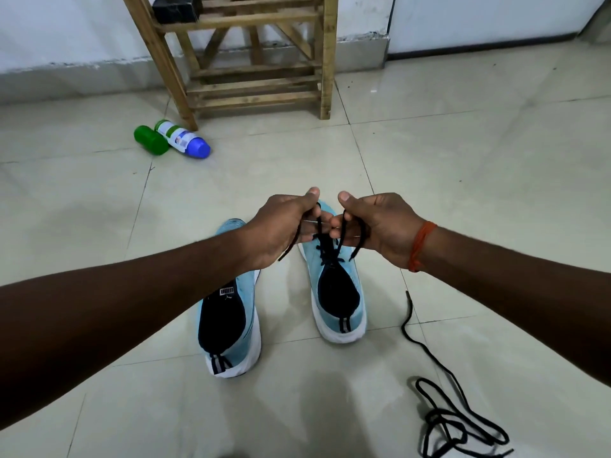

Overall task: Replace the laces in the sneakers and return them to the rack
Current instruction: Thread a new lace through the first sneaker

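Loose lace (pixel 404 330): a black lace is seen lying on the tiled floor (pixel 463 180), nearer than the laced sneaker and to its right, tangled at its near end, with one tip stretched out towards that sneaker's heel; it is touched by neither hand.
Second sneaker (pixel 231 312): a light-blue shoe with a white sole and dark lining is stood on the floor just left of the laced sneaker and slightly nearer, heel towards the camera; its front is hidden by the left forearm.
Laced sneaker (pixel 337 292): the matching shoe is stood upright on the floor, heel towards the camera, with a dark lace threaded through its eyelets.
Threaded lace (pixel 343 226): both ends are drawn up from the laced sneaker's eyelets into the two hands.
Left hand (pixel 281 226): it is held above the laced sneaker's toe, one lace end pinched between thumb and curled fingers.
Right hand (pixel 380 226): it is held beside the left hand, the other lace end gripped in its curled fingers; an orange thread band (pixel 421 246) is worn at the wrist.
Bottles: a green bottle (pixel 150 140) and a white bottle (pixel 183 140) with a blue cap are laid side by side, touching, far beyond the laced sneaker and to its left.
Rack (pixel 251 54): a wooden slatted rack is stood against the wall (pixel 66 34), well beyond the laced sneaker; a dark object (pixel 177 6) is seen on an upper shelf.
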